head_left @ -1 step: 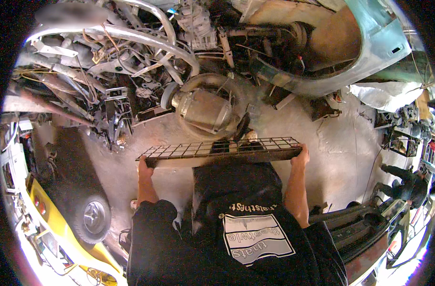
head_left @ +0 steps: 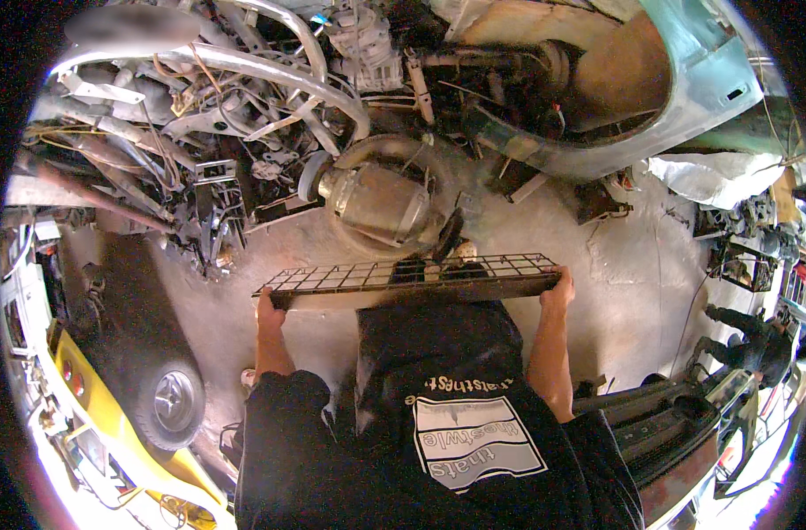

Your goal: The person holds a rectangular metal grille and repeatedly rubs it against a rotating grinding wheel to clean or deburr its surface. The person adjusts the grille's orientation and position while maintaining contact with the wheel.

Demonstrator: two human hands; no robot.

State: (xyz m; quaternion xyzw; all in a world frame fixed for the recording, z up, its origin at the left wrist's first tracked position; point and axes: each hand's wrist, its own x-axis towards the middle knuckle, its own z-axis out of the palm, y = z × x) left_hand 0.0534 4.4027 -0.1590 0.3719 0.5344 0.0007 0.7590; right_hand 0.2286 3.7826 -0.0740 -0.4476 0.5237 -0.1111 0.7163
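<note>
Held level before my body is a long, narrow black grille (head_left: 412,278) with an open grid of squares and a solid dark strip along its near edge. My left hand (head_left: 269,309) is closed round its left end, the thumb up on the edge. At the opposite end my right hand (head_left: 557,287) grips the corner. Both forearms reach forward from black sleeves. Part of my legs and feet shows beneath and through the grid. Just beyond the grille, on the concrete floor, a rusty metal canister (head_left: 381,208) lies inside a dusty tyre (head_left: 438,168).
Tangled metal tubes and car parts (head_left: 218,97) pile up at the far left. A light-blue car body panel (head_left: 694,88) stands far right. A yellow car body (head_left: 103,397) and wheel (head_left: 169,402) are at left. Another person (head_left: 752,344) in dark clothing is at right, near a black bumper-like part (head_left: 650,424).
</note>
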